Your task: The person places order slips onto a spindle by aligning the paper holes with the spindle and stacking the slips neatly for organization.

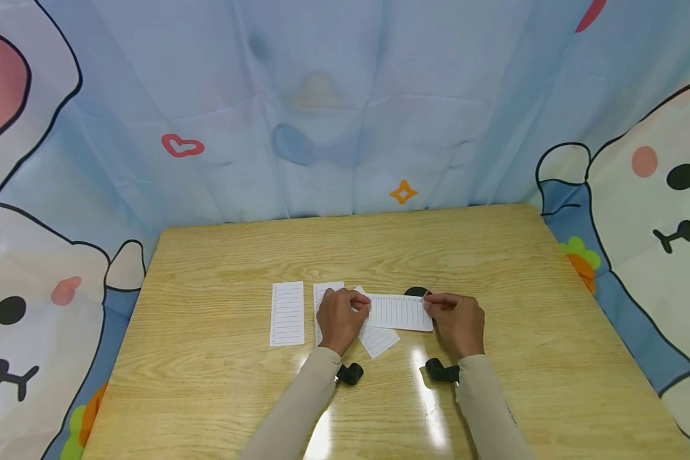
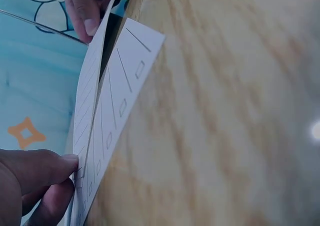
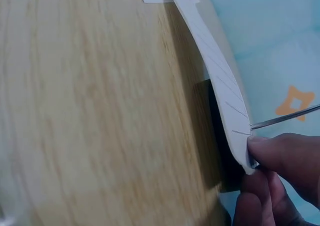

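Note:
A lined white card [image 1: 399, 312] is held sideways above the table between both hands; whether it is one sheet or a thin stack I cannot tell. My left hand [image 1: 340, 316] pinches its left end between thumb and fingers. At the other end my right hand [image 1: 457, 319] pinches the card's edge, and a thin metal rod [image 3: 285, 118] sticks out beside that thumb. Beneath the held card lies another lined card [image 2: 125, 68], tilted on the table. A dark round object [image 1: 416, 291] shows partly behind the held card's right end.
Two more lined cards lie to the left on the wooden table [image 1: 207, 306]: one card [image 1: 287, 313] fully visible, the other card [image 1: 328, 289] partly under the left hand. A patterned blue curtain [image 1: 345, 128] hangs along the table's back edge.

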Tool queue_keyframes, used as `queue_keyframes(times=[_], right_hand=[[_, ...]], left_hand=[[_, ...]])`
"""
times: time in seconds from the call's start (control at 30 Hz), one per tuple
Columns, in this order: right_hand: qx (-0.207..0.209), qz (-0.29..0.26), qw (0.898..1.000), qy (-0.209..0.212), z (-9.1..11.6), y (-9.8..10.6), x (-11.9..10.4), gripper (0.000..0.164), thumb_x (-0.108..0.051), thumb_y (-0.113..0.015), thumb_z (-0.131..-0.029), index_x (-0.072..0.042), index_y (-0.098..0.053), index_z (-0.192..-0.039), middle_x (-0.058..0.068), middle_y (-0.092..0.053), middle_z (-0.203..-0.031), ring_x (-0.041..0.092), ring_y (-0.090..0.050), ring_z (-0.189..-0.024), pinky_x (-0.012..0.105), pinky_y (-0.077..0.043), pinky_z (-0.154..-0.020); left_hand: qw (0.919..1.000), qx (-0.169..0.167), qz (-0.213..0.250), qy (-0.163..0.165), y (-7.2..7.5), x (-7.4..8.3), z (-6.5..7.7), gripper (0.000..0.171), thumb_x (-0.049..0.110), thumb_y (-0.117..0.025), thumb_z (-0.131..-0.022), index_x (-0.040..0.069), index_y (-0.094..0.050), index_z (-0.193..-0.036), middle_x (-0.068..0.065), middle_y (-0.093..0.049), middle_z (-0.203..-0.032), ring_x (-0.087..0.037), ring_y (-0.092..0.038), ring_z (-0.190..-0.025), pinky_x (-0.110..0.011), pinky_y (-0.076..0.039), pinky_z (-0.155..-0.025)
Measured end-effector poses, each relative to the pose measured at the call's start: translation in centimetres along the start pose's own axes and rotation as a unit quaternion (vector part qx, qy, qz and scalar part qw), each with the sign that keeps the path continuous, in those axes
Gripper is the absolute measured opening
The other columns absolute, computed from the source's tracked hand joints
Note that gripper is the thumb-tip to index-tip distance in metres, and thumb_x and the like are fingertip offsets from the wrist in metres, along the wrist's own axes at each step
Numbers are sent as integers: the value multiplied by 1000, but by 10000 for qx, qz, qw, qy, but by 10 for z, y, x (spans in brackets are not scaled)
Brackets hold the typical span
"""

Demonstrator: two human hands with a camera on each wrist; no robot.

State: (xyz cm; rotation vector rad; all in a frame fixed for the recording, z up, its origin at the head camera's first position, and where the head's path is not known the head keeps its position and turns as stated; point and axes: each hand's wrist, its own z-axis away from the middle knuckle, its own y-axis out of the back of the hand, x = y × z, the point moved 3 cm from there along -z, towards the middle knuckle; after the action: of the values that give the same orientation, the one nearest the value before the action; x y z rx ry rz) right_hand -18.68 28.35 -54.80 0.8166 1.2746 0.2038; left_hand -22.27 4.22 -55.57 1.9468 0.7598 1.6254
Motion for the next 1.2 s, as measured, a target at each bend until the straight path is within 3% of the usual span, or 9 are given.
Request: queue_keyframes(times=[0.23, 0.4, 0.57, 0.73, 0.97, 1.2], right_hand=[[-66, -40, 9999, 102, 0, -2, 0, 10, -20, -81, -94, -16, -87, -101, 5, -81, -91, 13, -66, -78, 24, -48, -66], [29, -45, 10000, 76, 4, -1, -2, 11, -21, -82, -92, -16, -87, -101, 4, -80, -89, 12, -65, -77, 23, -47, -65], [138, -334, 9993, 30, 11, 8, -9, 14, -25, -85, -90, -15, -86, -101, 5, -78, -87, 11, -65, -76, 23, -49, -64], [375, -661, 9966, 324, 17, 22, -21, 22, -26, -88, -88, -13, -86, -105, 1, -78, -85, 1, -65, -71, 18, -49, -64], [885, -1395, 9806, 1055, 27, 45, -47, 27, -16, -90, -86, -6, -84, -109, -11, -72, -83, -2, -65, -72, 12, -51, -66], [1187, -2011, 9597, 1565, 38, 60, -70, 28, -10, -90, -85, -8, -84, -112, -7, -70, -89, 6, -67, -78, 13, -54, -73]], left_hand=[[10000, -30, 16, 78, 0, -3, 1, 7, 23, -89, -86, 27, -85, -82, 11, -74, -72, -10, -49, -74, -25, -39, -59], [10000, 61, -30, -38, 4, -2, 3, 6, 23, -90, -84, 26, -86, -86, 12, -74, -74, -11, -52, -76, -25, -41, -61], [9988, 356, 46, -335, 18, 5, 7, 10, 24, -91, -84, 25, -87, -93, 11, -74, -79, -16, -61, -86, -27, -47, -65], [9962, 603, 263, -576, 36, 11, 11, 13, 24, -89, -85, 24, -87, -98, 10, -75, -81, -17, -60, -86, -27, -48, -68], [9928, 826, 573, -645, 56, 14, 21, 12, 23, -87, -87, 24, -87, -99, 10, -75, -83, -13, -51, -76, -22, -38, -61], [9899, 1120, 720, -489, 66, 10, 36, 13, 22, -88, -86, 25, -87, -98, 11, -76, -85, -14, -51, -75, -22, -39, -64]])
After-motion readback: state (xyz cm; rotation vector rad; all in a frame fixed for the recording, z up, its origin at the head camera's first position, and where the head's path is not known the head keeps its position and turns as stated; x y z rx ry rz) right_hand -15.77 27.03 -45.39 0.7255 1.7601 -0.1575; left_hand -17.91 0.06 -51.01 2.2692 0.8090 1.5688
